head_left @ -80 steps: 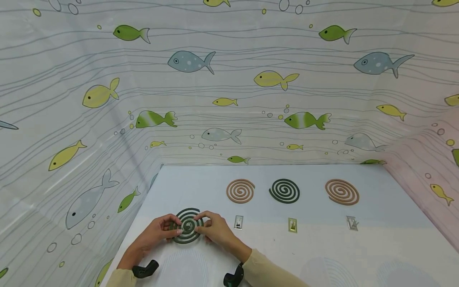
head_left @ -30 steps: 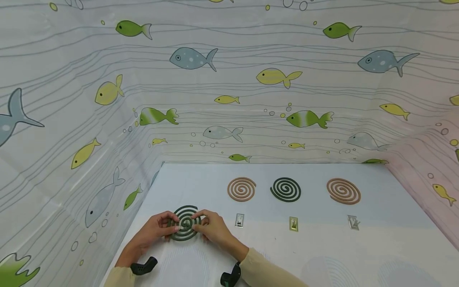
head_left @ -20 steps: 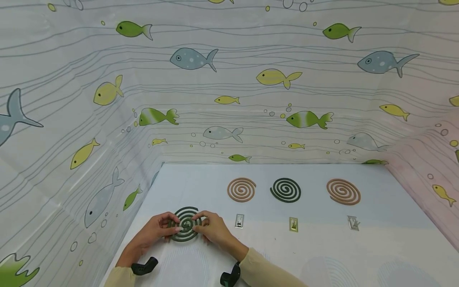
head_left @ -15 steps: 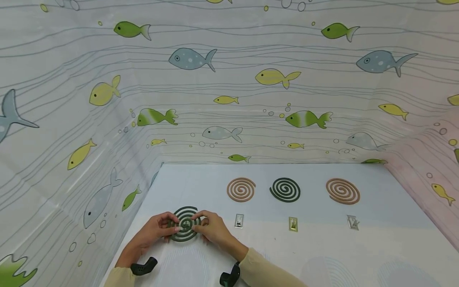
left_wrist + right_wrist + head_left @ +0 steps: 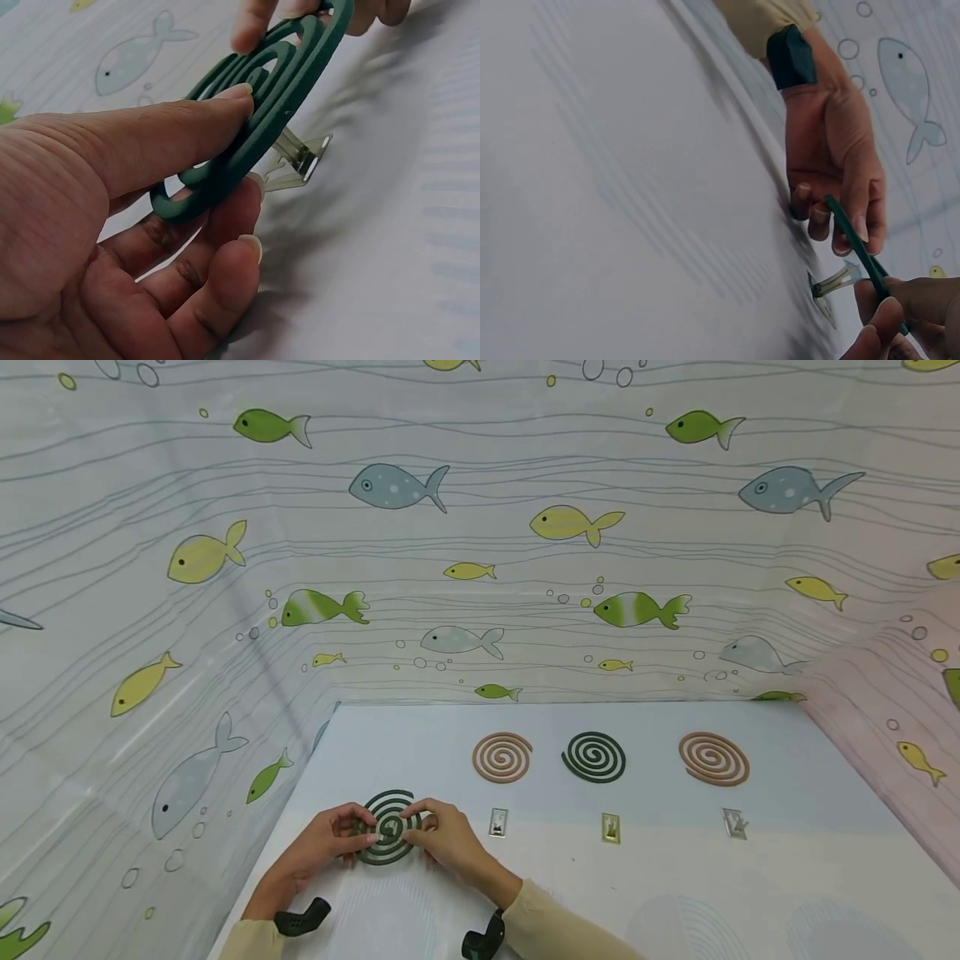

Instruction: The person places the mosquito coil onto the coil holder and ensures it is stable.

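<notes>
The thumb (image 5: 180, 139) of the left hand (image 5: 333, 835) lies on the top of a green coil (image 5: 388, 829), and the fingers of this hand are bent under its edge, so the coil is clamped between them. The right hand (image 5: 450, 839) pinches the same coil from the opposite side, with its thumb and a finger close to the inner rings. The coil is above the table (image 5: 540, 893), near its left side. Directly under it stands a small metal stand (image 5: 304, 161); whether the coil touches its tip, I cannot tell.

To the right of the hands, three flat metal pieces lie in a row: one silver piece (image 5: 498, 822), one golden piece (image 5: 611, 828) and another silver piece (image 5: 735, 824). Farther back lie a brown coil (image 5: 502, 757), a dark green coil (image 5: 594, 757) and a second brown coil (image 5: 714, 759), all apart from each other. Each wrist carries a black device (image 5: 302, 917). Behind the table rises a sheet (image 5: 525, 602) printed with fish.
</notes>
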Motion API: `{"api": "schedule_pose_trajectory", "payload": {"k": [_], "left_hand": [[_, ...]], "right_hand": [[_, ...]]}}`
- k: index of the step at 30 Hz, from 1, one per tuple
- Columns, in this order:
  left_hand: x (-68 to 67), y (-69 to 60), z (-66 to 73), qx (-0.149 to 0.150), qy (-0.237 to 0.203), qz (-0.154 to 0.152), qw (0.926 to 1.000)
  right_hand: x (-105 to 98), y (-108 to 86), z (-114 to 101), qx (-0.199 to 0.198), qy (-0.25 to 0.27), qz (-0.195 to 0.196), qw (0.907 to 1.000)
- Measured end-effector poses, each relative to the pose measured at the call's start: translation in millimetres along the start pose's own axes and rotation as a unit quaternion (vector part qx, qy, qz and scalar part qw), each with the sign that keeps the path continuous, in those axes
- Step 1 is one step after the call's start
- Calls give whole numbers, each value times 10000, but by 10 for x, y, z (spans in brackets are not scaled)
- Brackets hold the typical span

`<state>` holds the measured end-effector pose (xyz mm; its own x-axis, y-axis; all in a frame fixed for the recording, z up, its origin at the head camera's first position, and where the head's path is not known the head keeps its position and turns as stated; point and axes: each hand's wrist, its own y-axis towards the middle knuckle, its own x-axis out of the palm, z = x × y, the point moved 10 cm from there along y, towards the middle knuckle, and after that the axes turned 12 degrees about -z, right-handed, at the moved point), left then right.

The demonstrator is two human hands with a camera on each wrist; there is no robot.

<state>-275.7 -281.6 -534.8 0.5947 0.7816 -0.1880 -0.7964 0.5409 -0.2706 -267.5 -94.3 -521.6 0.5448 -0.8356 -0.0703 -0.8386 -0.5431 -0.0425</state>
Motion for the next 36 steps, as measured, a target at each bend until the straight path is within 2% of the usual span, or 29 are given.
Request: {"api": "schedule_pose_trajectory", "payload": {"k": [6,15,36], "left_hand": [[18,4,28,-37,144,15,9999],[30,6,33,-22,171,-6,9999],[76,-13,53,-44,255,-107,9996]], "right_hand": [[1,-18,26,12,-49,5,10000],[-3,-42,27,37,100,-15,9999],[-12,-82,62,-21,21,-3,10000]]}}
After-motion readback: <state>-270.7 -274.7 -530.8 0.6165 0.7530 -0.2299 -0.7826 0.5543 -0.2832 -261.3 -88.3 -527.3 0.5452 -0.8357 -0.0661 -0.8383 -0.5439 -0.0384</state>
